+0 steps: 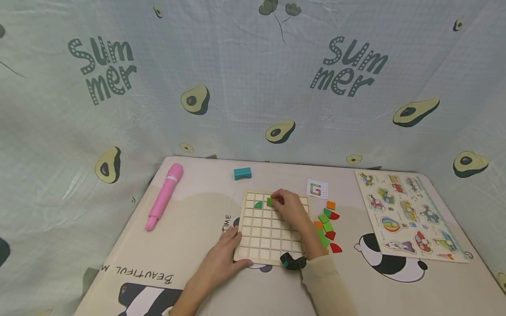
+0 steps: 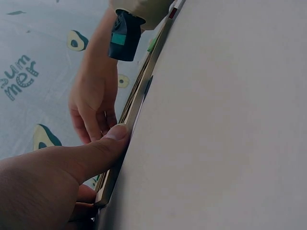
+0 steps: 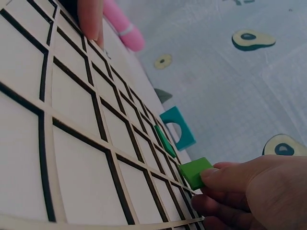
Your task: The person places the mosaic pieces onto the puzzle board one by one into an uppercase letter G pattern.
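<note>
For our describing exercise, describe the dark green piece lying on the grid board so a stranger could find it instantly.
On the pale table, find the wooden grid board touched by the left hand. Near its far edge, the dark green piece lies just left of the bright green square in the right hand; unlike that square, it has a curved edge.

Flat wooden grid board, green tile pinched near far edge

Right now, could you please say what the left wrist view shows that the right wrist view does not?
Only the left wrist view: the right sleeve and right wristband.
Only the right wrist view: the pink stick and the green square pinched by the right hand.
Both: grid board, left hand, right hand, curtain.
</note>
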Available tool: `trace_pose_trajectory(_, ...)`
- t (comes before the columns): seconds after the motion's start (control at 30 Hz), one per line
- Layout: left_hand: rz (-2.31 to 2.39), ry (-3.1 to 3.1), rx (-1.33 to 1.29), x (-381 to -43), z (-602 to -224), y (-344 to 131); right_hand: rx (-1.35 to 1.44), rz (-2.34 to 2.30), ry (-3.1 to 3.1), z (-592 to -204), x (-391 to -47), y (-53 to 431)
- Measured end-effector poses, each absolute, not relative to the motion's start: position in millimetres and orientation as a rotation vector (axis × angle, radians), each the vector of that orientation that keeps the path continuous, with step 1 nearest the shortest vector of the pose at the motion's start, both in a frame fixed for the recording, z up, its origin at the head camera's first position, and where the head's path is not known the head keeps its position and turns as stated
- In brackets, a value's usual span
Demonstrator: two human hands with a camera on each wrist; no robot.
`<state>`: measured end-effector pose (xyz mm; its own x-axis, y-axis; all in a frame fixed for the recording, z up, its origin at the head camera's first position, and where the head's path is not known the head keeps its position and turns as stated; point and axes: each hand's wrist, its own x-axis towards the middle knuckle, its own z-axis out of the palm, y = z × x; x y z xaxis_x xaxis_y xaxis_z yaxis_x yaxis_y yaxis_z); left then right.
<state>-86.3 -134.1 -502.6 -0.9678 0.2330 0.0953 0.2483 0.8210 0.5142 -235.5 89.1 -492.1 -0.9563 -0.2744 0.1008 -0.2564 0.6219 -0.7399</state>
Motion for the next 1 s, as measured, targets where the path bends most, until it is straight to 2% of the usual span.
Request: trace_pose_trajectory(1.0,-0.816,-2.993,-0.389,-86.5,-503.2,-133.7,-0.531,-1.104,2.909,-500.6,-232.1,79.6)
